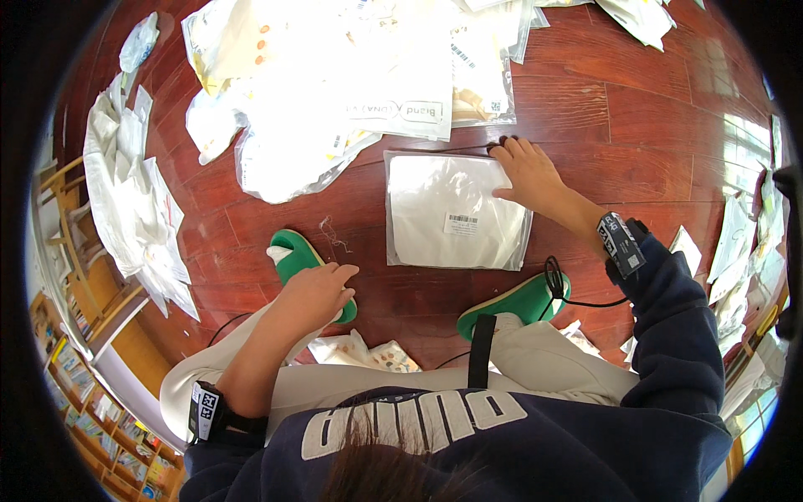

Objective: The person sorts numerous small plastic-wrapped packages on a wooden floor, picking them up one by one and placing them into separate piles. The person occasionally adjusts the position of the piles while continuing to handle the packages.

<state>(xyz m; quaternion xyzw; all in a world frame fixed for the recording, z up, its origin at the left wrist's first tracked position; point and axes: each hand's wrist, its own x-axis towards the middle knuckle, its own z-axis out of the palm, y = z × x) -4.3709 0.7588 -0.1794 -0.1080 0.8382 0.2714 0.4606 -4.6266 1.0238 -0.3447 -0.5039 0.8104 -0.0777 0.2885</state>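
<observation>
A flat packet in a clear plastic bag, bearing a white barcode label, lies on the red-brown wooden floor before me. My right hand is at the packet's upper right corner, palm down with fingers spread, holding nothing. My left hand is over the floor and a green slipper, left of the packet and apart from it, fingers loosely bent with nothing seen in them. Beyond the packet, a large pile of plastic-bagged goods is spread out, partly washed out by glare. Whether my right fingertips press on the packet, I cannot tell.
More bagged packets lie in a heap at the left, and others at the right. My feet are in green slippers. A black cable crosses by the right slipper. Bookshelves stand at lower left.
</observation>
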